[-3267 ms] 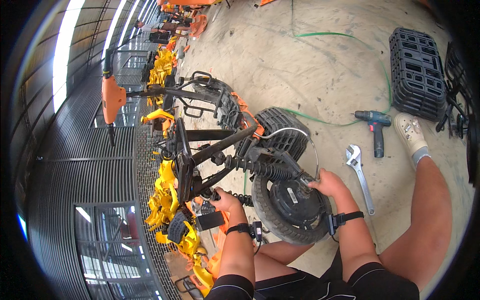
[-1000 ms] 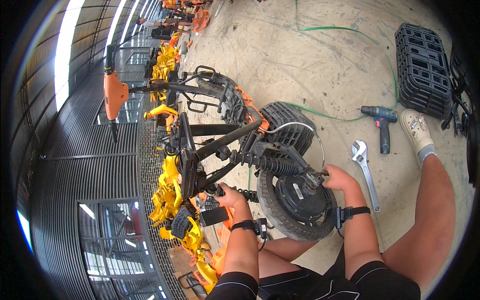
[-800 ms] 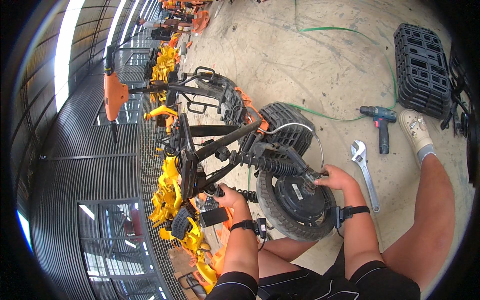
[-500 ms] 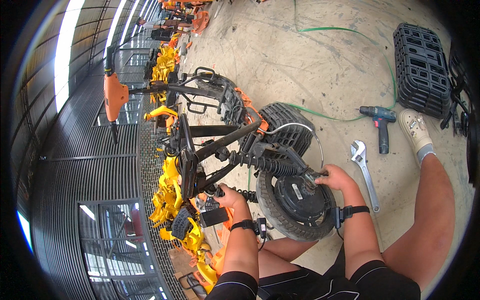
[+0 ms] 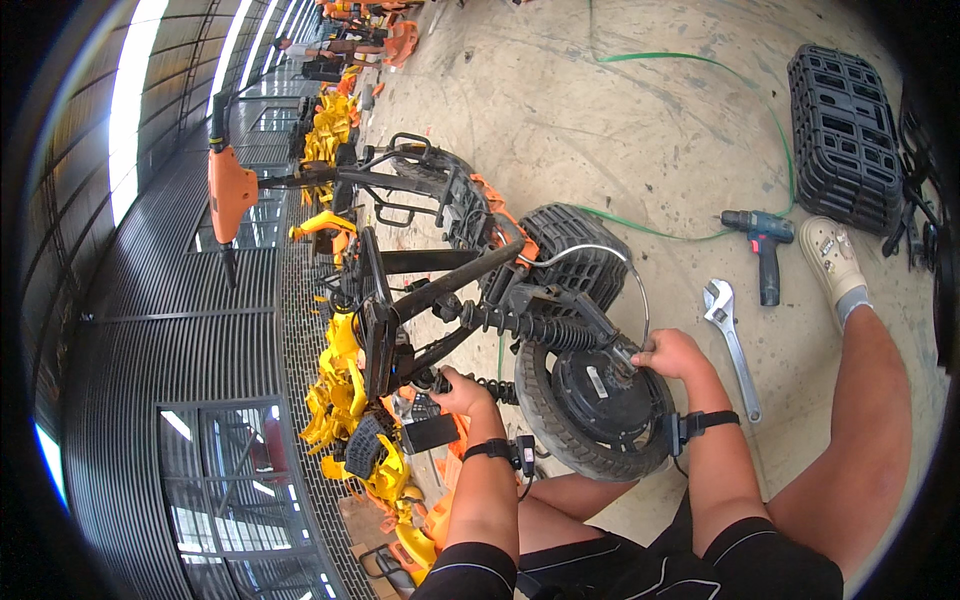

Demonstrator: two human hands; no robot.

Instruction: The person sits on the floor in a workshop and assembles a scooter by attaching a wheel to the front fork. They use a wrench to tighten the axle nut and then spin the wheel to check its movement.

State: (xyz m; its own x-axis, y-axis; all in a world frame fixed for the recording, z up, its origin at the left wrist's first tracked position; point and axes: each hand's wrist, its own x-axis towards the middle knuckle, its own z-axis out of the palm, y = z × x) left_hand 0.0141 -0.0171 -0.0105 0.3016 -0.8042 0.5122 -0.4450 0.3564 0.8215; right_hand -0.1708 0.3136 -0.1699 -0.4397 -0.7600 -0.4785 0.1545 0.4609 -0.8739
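A stripped-down electric scooter with a black frame (image 5: 440,283) and orange handlebar cover (image 5: 233,194) stands before me. Its rear wheel (image 5: 597,410), a worn tyre round a black hub motor, is at my knees. My left hand (image 5: 465,394) is closed round the upper end of the near shock absorber (image 5: 497,391). At the hub's axle (image 5: 622,363), beside the lower end of the far shock absorber (image 5: 545,328), my right hand (image 5: 672,355) has its thumb and fingers pinched together. What lies between those fingertips is too small to make out. A grey cable (image 5: 632,268) arcs above the wheel.
To the right on the concrete lie an adjustable wrench (image 5: 733,350) and a cordless drill (image 5: 763,250). A black slatted plastic crate (image 5: 843,138) is beyond them, another (image 5: 575,250) behind the scooter. A green strap (image 5: 690,58) crosses the floor. Yellow body parts (image 5: 340,385) are heaped at left.
My right fingers have shifted slightly at the axle, and the dark bit seen by the fingertips is now hidden. The wheel has moved a touch to the right. My left hand keeps its grip.
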